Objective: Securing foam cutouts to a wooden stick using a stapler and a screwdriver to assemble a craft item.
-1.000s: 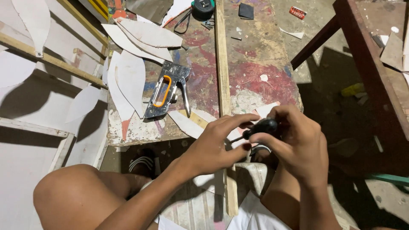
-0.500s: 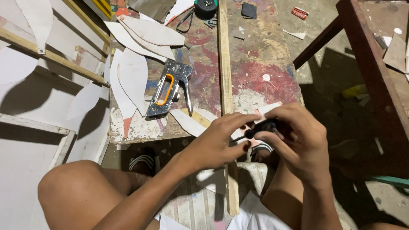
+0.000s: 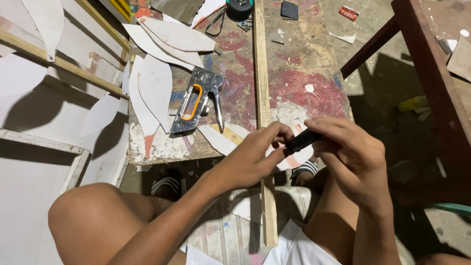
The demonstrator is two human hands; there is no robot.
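Both hands meet over the near edge of a paint-stained worktable (image 3: 314, 64). My right hand (image 3: 351, 159) grips a small, narrow black object (image 3: 303, 140) between thumb and fingers. My left hand (image 3: 255, 157) pinches the left end of the same object with its fingertips. What the object is stays unclear, since the fingers cover most of it. A metal staple gun (image 3: 196, 100) with an orange handle insert lies on the table, apart from both hands to the upper left. A long wooden strip (image 3: 262, 98) runs down the table and passes under my left hand.
White leaf-shaped cutouts (image 3: 154, 91) lie beside and behind the staple gun. A tape measure (image 3: 239, 7) and a black square (image 3: 289, 10) sit at the far end. White framed panels (image 3: 49, 98) stand on the left, a dark red table (image 3: 431, 73) on the right. My knees are below.
Both hands rose a little toward the table edge while keeping hold of the black object. A white sliver that showed above the fingers half a second ago is gone from sight.
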